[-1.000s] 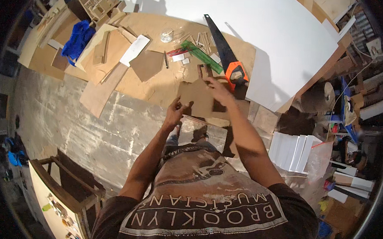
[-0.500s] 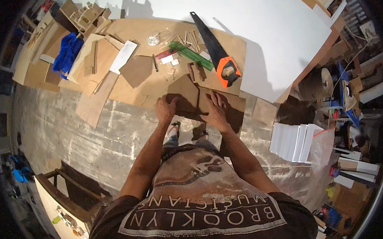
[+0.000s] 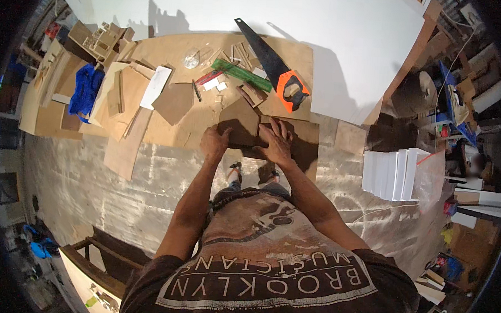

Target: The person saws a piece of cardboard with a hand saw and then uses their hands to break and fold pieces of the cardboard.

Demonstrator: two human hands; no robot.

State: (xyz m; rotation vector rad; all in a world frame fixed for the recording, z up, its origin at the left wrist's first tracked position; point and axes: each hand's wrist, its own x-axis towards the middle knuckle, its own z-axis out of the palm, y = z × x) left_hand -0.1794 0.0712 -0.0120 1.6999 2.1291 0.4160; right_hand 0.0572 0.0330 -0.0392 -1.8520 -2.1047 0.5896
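Observation:
Two flat brown board pieces lie side by side at the near edge of the workbench, with a dark seam between them. My left hand (image 3: 214, 142) is at the outer edge of the left brown board (image 3: 240, 118), thumb on top and fingers curled at the edge. My right hand (image 3: 276, 142) rests on the right brown board (image 3: 305, 141) beside the seam, fingers spread. Just beyond the seam lie short brown strips (image 3: 251, 95). Past them is a handsaw (image 3: 271, 62) with a black blade and orange handle.
A green ruler (image 3: 242, 74), a dark pen (image 3: 197, 91) and wood scraps lie on the workbench (image 3: 180, 47). Blue cloth (image 3: 87, 90) is at the left. A large white sheet (image 3: 356, 43) spans the far side. White panels (image 3: 392, 173) stand on the floor at the right.
The view has shifted slightly. My right hand has slid a little left toward the seam, its fingers still spread. My left hand stays at the left board's edge.

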